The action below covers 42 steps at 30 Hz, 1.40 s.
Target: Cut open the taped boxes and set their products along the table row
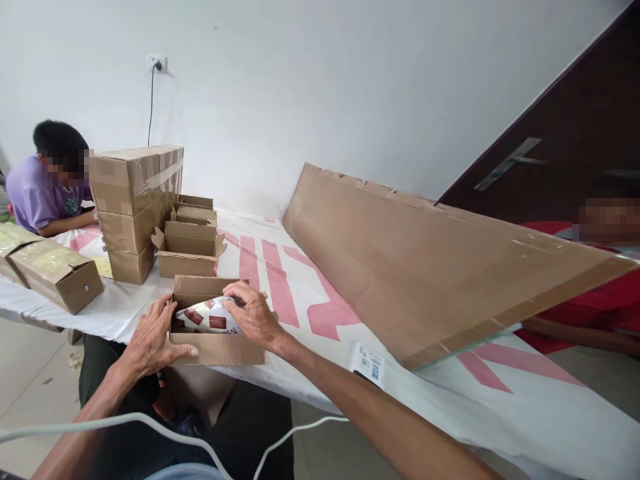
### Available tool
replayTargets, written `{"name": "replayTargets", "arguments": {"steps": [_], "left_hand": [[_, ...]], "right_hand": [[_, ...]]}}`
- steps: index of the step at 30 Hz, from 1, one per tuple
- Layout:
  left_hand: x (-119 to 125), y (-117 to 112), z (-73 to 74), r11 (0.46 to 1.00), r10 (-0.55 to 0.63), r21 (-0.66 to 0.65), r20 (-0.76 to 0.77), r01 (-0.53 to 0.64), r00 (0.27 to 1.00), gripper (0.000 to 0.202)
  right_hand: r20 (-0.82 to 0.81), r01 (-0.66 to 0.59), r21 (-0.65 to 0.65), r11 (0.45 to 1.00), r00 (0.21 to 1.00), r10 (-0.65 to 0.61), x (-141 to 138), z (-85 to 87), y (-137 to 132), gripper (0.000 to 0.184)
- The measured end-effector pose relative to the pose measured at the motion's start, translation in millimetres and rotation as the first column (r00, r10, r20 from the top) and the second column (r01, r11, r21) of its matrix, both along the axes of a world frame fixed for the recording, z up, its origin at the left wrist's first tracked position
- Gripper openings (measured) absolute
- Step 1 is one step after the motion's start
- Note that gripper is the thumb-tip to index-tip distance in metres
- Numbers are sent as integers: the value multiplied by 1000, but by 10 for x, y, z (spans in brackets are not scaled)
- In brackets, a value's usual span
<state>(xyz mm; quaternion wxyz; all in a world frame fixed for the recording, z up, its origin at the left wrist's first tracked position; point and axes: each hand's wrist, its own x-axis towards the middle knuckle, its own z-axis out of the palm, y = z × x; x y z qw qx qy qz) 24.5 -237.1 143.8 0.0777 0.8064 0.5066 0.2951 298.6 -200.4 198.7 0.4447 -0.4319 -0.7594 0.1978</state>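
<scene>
In front of me an open cardboard box (pixel 220 349) sits at the table's near edge. A white printed bag (pixel 207 316) with brown block pictures and part of a word starting with "M" lies in it. My left hand (pixel 153 339) holds the box's left end, its thumb stretched along the front wall and its fingers at the rim. My right hand (pixel 255 315) reaches over the box with curled fingers closed on the bag's upper part. Something dark shows by those fingertips, too small to name. The bag's lower part is hidden by the box wall.
Open boxes (pixel 190 248) stand in a row beyond mine, beside a taped carton stack (pixel 127 213). Closed cartons (pixel 57 270) lie at left. A large cardboard sheet (pixel 425 267) leans at right. A white labelled item (pixel 369 365) lies nearby. People (pixel 47 187) sit at both sides.
</scene>
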Motion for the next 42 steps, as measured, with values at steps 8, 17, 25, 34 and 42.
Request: {"name": "replayTargets", "arguments": {"steps": [8,17,25,34,42], "left_hand": [[-3,127,442,997,57,-55,127,-50,990,78],[159,314,873,892,-105,-272,651,361,752,63],[303,392,970,867,88,-320,853,382,515,54],[373,535,966,936,213,-284,928,210,307,65],[489,505,951,974,166,-165,986,156,10,63]], "right_hand": [[-440,4,-164,986,895,-77,208,510,138,29],[-659,-67,-188,980,748,-75,66,565,249,29],[-665,-137,-181,974,746,-19,-27,552,298,30],[-642,-176,-207,962,766,2,-10,521,448,48],[-674,-469,-394,790,732,98,-270,173,265,57]]}}
